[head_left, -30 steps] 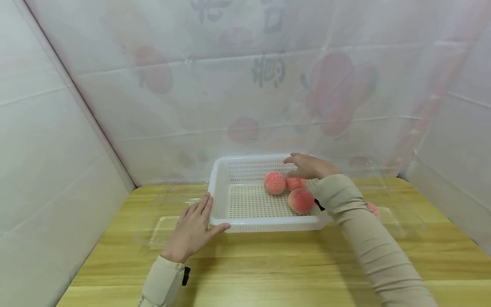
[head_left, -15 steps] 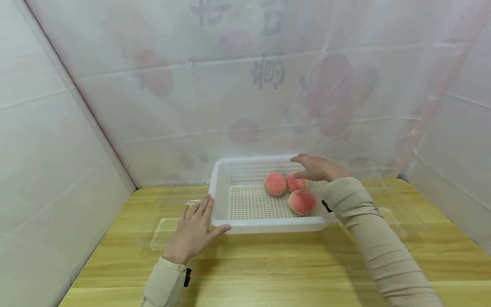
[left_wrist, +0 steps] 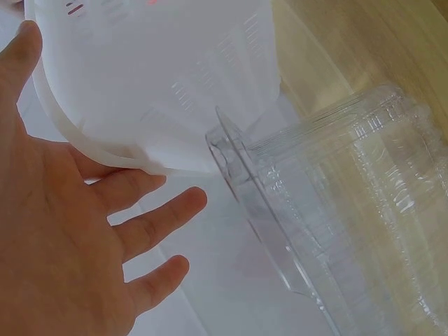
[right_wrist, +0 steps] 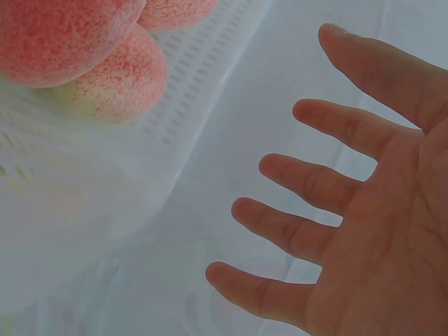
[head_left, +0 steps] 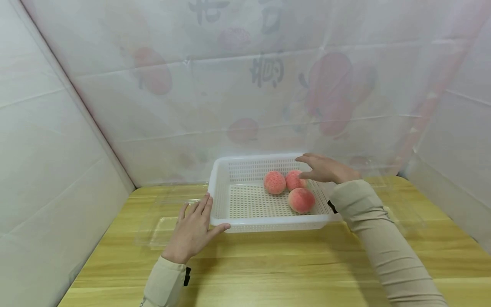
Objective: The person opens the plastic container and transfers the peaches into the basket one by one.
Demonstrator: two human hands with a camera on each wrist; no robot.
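Note:
A white perforated plastic basket (head_left: 264, 221) stands on the wooden table near the back wall. Three peaches lie toward its right side: a speckled pink one (head_left: 274, 183), one behind it (head_left: 293, 179) partly covered by my right thumb, and a redder one (head_left: 301, 201) in front. My left hand (head_left: 191, 233) touches the basket's rim at the front left corner, its fingers straight and spread. Over the basket's right end hovers my right hand (head_left: 327, 168), holding nothing. In the right wrist view its fingers (right_wrist: 311, 183) are spread wide, apart from the peaches (right_wrist: 115, 77).
A clear plastic container (left_wrist: 343, 182) stands left of the basket. Another see-through container (head_left: 406, 221) is on the right, partly behind my right sleeve (head_left: 377, 238). A pale printed sheet (head_left: 192, 102) hangs close behind the basket.
My right hand has shifted right, away from the peaches, with its fingers still spread. A pinkish thing right of the basket is now hidden by the sleeve. My left hand stays put.

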